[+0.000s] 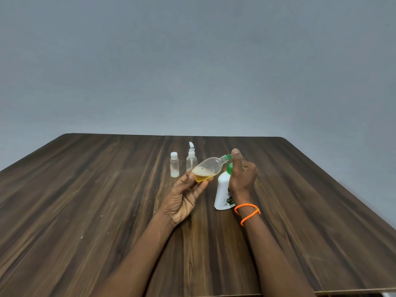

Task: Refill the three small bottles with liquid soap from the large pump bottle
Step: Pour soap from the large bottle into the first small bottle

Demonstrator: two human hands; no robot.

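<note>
Left hand (pixel 184 198) nearest, fingers curled round base of clear small bottle (pixel 206 169), tilted, neck at green nozzle of pump bottle (pixel 224 195). Right hand (pixel 242 174) on pump, fingers wrapped over head. Capped bottle (pixel 174 165) and spray bottle (pixel 191 158) behind, left of pump bottle. Thin plastic, light, prob slippery w/ soap, so grip low on belly.

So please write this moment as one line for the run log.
left hand: holds tilted clear bottle | right hand: on pump bottle head | soap: partly filled

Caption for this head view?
Left hand tilts small bottle against pump bottle nozzle; right hand on pump.
</note>
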